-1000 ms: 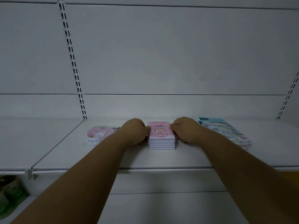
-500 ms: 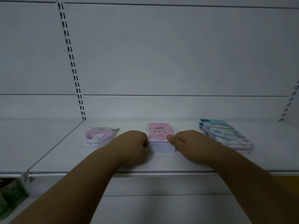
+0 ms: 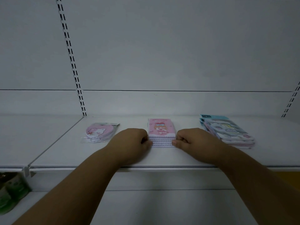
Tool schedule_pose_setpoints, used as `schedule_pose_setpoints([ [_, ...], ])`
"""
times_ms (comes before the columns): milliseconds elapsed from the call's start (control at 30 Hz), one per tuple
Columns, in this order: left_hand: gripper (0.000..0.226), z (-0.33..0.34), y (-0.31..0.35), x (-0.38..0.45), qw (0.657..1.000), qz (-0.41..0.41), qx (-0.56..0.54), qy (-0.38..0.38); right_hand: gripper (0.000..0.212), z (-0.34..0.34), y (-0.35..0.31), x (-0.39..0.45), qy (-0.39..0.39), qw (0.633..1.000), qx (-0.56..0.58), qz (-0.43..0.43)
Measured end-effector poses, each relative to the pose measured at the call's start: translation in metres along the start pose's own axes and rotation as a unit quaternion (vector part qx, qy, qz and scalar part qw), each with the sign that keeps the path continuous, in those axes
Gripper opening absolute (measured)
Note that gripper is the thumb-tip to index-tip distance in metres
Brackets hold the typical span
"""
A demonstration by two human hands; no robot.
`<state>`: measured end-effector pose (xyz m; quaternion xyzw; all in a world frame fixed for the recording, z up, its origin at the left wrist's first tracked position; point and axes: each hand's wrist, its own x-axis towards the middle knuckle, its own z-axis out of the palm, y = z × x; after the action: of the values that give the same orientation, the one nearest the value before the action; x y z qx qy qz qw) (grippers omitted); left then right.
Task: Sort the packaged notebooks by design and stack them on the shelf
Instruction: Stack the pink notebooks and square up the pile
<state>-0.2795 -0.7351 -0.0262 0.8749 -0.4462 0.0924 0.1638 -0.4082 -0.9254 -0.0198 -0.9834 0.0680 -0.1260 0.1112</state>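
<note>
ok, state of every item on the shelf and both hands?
pink girl notebook stack: squared, flat, centre of shelf
heart-shaped notebook pack: flat, alone, left
blue notebook stack: flat, fanned unevenly, right
left hand: fisted, against stack's left corner
right hand: fisted, against right corner

Both curled hands, left hand (image 3: 132,141) and right hand (image 3: 192,138), touch the pink notebook stack's (image 3: 162,133) front corners. It sits mid-shelf (image 3: 162,158), between two other stacks.

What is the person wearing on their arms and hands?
Nothing that shows. The left hand and right hand are bare: no gloves, rings, watch or bracelets. Both forearms are bare too, with no sleeves in view.
</note>
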Motion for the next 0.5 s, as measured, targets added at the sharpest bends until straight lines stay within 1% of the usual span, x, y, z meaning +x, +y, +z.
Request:
schedule_pose_setpoints([
  [133, 0.027, 0.0021, -0.0010, -0.0011, 1.000, -0.003, 0.002, 0.004, 0.027, 0.0017, -0.0008, -0.0034, 0.017, 1.000, 0.004, -0.001],
  [300, 0.025, 0.0039, -0.0008, -0.0015, 1.000, -0.002, 0.005, 0.005, 0.027, 0.0045, -0.0035, -0.0060, 0.031, 0.999, -0.022, -0.006],
  [400, 0.032, 0.0014, -0.0031, -0.0026, 0.999, -0.007, -0.029, 0.016, 0.027, 0.0024, -0.0034, -0.0078, 0.049, 0.999, -0.003, -0.005],
  [467, 0.033, -0.0011, -0.0050, -0.0018, 0.998, -0.011, -0.057, 0.034, 0.027, 0.0013, -0.0032, -0.0085, 0.067, 0.997, 0.022, -0.001],
  [500, 0.031, -0.0012, -0.0053, -0.0009, 0.998, -0.006, -0.053, 0.042, 0.026, 0.0012, -0.0032, -0.0085, 0.070, 0.997, 0.022, -0.002],
])
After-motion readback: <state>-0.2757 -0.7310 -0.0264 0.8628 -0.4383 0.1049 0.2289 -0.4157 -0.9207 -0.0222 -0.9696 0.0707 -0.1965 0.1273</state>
